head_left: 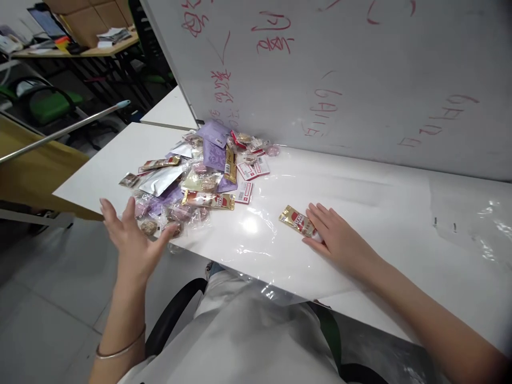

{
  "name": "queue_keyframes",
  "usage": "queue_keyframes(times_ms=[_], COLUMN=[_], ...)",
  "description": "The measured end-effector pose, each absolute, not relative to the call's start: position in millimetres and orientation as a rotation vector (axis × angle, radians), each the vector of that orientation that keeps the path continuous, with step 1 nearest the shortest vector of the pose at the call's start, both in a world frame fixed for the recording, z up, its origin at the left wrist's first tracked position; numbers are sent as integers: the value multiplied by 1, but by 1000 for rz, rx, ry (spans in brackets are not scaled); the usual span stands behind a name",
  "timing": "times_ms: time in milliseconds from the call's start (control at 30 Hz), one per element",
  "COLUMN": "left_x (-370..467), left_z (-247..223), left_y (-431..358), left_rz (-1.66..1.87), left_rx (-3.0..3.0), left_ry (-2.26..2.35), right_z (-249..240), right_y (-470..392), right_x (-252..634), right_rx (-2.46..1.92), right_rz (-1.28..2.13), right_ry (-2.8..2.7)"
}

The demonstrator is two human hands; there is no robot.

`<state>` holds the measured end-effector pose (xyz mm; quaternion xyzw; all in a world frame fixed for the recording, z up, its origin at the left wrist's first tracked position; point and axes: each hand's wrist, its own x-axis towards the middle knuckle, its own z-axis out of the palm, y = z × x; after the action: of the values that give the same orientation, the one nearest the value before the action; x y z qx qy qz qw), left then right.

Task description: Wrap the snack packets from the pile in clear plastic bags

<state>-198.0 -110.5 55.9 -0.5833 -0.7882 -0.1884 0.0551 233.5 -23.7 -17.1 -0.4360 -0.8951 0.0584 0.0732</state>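
Observation:
My right hand (334,232) lies low over the white table (240,261), its thumb and fingers closed round the lower right end of a gold and red coffee sachet (296,221). The sachet's printed left part shows flat against the tabletop; its other end is under my fingers. Fingers spread, my left hand (138,242) hangs in the air by the table's front left edge with nothing in it. Just beyond it spreads a heap of small packets: a purple pouch (215,154), a silver pouch (161,180), another coffee sachet (208,199) and several clear-wrapped snacks (180,212).
A whiteboard (360,85) with red writing stands along the table's back edge. Clear plastic film (472,218) covers the right side and hangs over the front. A metal pole (68,129) slants in at left. Behind are a desk (90,52) and a green chair (56,106).

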Motion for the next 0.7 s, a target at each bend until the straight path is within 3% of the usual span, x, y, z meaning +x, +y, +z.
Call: queue_keyframes(times_ms=[233,500,700], left_x=[-205,-176,-175], left_z=[-1,-7,-2], left_y=[-96,-28,-12], left_rz=[-346,-214,-347], left_rx=[-1864,-2116,-2266], left_ry=[-2482,-2402,-2387], right_z=[-21,-17,-17], right_y=[-23,-23,-22], right_x=[234,231,231], right_rx=[-1272,-1294,-1294], right_rz=[120,121,117], right_ry=[-2676,-2664,-2663])
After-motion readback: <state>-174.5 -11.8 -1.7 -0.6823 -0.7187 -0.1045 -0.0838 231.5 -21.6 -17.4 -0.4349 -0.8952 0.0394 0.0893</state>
